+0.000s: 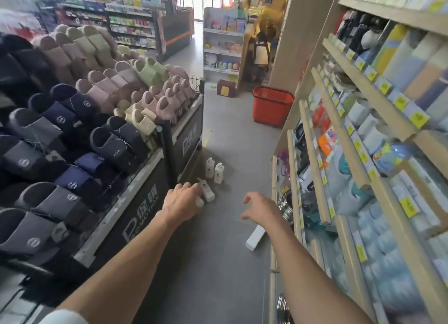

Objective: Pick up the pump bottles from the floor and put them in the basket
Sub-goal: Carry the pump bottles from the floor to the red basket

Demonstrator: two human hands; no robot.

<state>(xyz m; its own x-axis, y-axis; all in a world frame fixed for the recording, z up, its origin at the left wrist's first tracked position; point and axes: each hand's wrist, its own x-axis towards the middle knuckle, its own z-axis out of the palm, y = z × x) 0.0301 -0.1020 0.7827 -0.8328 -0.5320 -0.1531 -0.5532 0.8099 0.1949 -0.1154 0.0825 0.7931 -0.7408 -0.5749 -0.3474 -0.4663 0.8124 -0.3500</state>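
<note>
pump bottle [208,191] at left hand [182,199], long axis aslant, pump end upper-left

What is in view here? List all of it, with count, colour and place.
pump bottles: four, it seems, white, on the floor at the foot of the display stand; two stand upright, the nearer ones are partly hidden behind the left hand
basket: one, red, on the floor farther down the aisle, beside the shelving
slippers: many, navy, grey, pink, green, cream, on the display stand at left
white box: one, on the floor against the shelving
brown box: one, on the floor beyond the basket
shelving: wooden, yellow price tags, along the right
left hand: over the nearer bottles in view; contact cannot be told
right hand: empty, fingers loosely spread
</note>
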